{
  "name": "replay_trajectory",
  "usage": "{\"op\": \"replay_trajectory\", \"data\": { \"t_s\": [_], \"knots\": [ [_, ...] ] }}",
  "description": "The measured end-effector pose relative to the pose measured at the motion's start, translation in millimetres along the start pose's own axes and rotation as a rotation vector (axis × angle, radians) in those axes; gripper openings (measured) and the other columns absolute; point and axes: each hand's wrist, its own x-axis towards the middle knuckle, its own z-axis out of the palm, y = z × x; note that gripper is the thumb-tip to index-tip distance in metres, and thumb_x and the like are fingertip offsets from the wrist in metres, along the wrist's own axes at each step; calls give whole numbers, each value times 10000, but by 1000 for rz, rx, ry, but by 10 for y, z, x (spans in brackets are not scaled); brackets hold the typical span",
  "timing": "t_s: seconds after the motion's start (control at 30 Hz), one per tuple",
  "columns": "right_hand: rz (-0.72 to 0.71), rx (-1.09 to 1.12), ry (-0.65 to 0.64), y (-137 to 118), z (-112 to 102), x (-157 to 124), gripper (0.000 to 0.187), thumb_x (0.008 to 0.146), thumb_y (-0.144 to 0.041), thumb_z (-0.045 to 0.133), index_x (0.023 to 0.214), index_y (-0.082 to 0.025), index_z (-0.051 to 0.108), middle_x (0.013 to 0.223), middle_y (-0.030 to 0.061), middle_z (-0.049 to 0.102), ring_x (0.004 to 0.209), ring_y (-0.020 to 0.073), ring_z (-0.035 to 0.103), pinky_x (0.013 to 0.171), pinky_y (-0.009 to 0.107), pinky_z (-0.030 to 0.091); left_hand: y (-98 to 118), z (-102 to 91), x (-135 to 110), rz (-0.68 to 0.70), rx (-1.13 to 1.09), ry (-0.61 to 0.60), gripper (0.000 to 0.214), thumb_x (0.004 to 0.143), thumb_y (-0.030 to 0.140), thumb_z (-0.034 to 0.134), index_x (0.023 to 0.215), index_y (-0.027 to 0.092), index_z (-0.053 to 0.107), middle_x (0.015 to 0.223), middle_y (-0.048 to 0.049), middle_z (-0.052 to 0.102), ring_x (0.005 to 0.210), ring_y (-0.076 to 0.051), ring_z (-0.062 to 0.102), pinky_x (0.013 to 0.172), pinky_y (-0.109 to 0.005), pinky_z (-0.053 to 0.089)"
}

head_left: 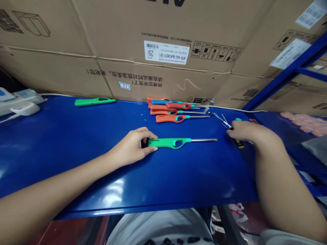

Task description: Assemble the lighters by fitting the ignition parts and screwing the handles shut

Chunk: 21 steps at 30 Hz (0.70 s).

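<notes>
My left hand (133, 145) pinches the butt end of a green gas lighter (166, 143) between thumb and fingers. The lighter lies on the blue tabletop with its metal tube pointing right. Over at the right, my right hand (241, 130) is bent down with its fingers curled and mostly hidden. Thin metal pieces (222, 119) stick out to its left, and a black and yellow tool (239, 143) shows just below it. Whether the hand grips any of these I cannot make out. Small turquoise parts (238, 119) lie behind the hand.
Several orange and red lighters (167, 118) and a blue lighter (163, 101) lie by the large cardboard box (122, 41). A green lighter handle (94, 101) rests at back left. White power strips (22, 102) occupy the left edge. A blue metal post (281, 80) and orange pieces (306, 123) are at right.
</notes>
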Motion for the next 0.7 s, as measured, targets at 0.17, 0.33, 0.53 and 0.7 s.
{"op": "replay_trajectory", "data": {
  "t_s": [0.17, 0.33, 0.53, 0.7],
  "knots": [
    [-300, 118, 57, -155, -229, -296, 254, 941, -355, 431, 1012, -180, 600, 842, 126, 680, 725, 261, 627, 673, 374, 464, 11, 17, -5, -34, -22, -3, 226, 809, 282, 770, 1017, 198, 747, 888, -17, 639, 714, -145, 559, 638, -271, 428],
    [-616, 790, 288, -853, -369, -671, 270, 1009, -450, 431, 1097, -236, 571, 734, 12, 554, 612, 167, 517, 572, 300, 411, 10, 59, -26, -44, -53, -6, 229, 810, 287, 769, 1015, 189, 736, 918, -21, 637, 724, -148, 558, 659, -281, 435],
    [-638, 1678, -182, -1714, -98, -683, 246, 876, -392, 622, 1034, -252, 495, 781, -52, 477, 481, 68, 395, 377, 192, 253, 5, 91, -37, -30, -68, 15, 242, 825, 295, 769, 1041, 190, 736, 913, -21, 635, 735, -154, 563, 676, -291, 439],
    [-856, 1797, -87, -2153, 109, -503, 321, 838, -320, 666, 1111, -292, 498, 986, -17, 553, 561, 70, 482, 423, 214, 382, 3, 98, -43, -26, -83, 4, 255, 838, 284, 770, 1071, 184, 741, 944, -33, 645, 733, -153, 566, 689, -295, 451]
  ]
}}
